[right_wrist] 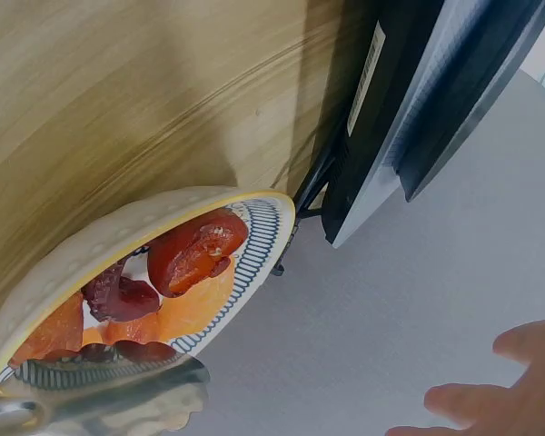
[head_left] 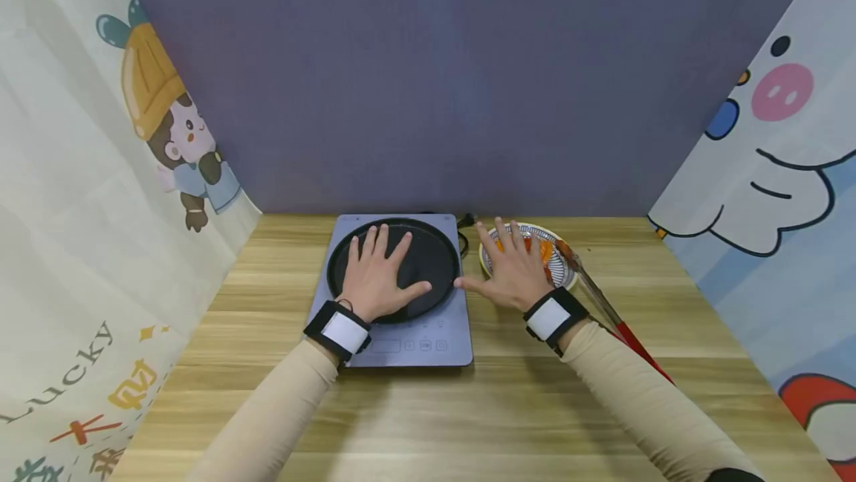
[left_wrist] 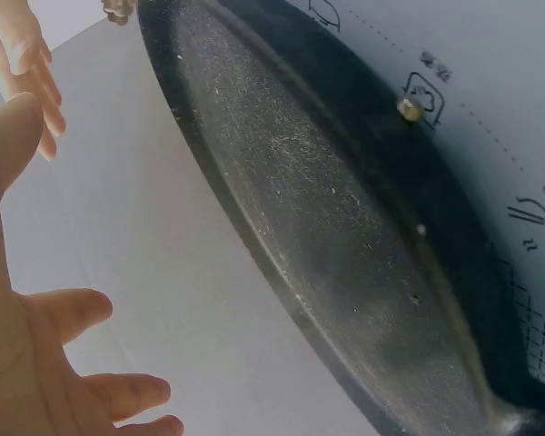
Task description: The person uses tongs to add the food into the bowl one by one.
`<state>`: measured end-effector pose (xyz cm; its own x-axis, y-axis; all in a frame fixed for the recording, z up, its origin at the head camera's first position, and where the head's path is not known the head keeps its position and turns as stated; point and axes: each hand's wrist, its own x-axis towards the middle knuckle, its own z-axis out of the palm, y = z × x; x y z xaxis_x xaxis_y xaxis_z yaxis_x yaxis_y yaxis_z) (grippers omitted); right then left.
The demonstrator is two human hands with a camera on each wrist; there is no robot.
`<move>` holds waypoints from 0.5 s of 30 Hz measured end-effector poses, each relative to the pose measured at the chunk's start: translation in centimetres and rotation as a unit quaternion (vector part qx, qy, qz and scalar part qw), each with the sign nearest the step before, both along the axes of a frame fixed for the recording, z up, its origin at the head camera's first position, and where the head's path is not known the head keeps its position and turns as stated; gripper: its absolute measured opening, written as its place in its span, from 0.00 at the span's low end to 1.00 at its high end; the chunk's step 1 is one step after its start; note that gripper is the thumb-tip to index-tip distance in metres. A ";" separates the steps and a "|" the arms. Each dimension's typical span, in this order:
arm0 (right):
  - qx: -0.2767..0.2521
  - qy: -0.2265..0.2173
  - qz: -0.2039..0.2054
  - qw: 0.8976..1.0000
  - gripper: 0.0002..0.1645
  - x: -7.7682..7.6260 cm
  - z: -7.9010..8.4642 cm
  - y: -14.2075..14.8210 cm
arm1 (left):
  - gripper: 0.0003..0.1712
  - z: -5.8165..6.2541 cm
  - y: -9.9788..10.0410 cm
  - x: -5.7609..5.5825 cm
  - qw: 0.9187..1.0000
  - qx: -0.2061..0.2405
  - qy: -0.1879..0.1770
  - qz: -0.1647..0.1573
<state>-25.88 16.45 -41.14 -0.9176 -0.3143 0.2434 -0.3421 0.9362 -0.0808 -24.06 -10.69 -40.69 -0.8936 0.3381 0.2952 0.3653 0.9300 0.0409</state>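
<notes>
My left hand is spread, palm down, over a round black pan on a flat grey induction cooker; its fingers hold nothing. In the left wrist view, the pan's dark, speckled inside shows beside the hand. To the right, my right hand is also spread and holds nothing, hiding part of a patterned, yellow-rimmed dish. Glossy dark red and orange food pieces lie in that dish. Metal tongs with red handles lean on its right side.
The cooker and dish stand near the back of a wooden table. A grey panel rises behind it, with printed curtains at both sides. A black cord runs between cooker and dish.
</notes>
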 end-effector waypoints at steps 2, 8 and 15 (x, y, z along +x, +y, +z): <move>0.000 -0.001 0.000 1.000 0.67 0.0 0.0 0.0 | 0.56 0.0 -0.1 0.0 1.000 -0.001 -0.004 0.002; -0.007 -0.009 0.001 1.000 0.67 0.1 -0.1 0.0 | 0.55 0.3 -0.4 0.0 1.000 0.008 -0.017 0.002; -0.017 -0.014 -0.003 1.000 0.66 0.5 0.0 0.4 | 0.54 0.5 -1.0 0.3 1.000 0.007 -0.021 0.005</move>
<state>-25.40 16.88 -41.16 -0.9258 -0.3007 0.2289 -0.3339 0.9346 -0.1225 -23.77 -11.72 -40.17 -0.9086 0.3256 0.2615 0.3544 0.9325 0.0702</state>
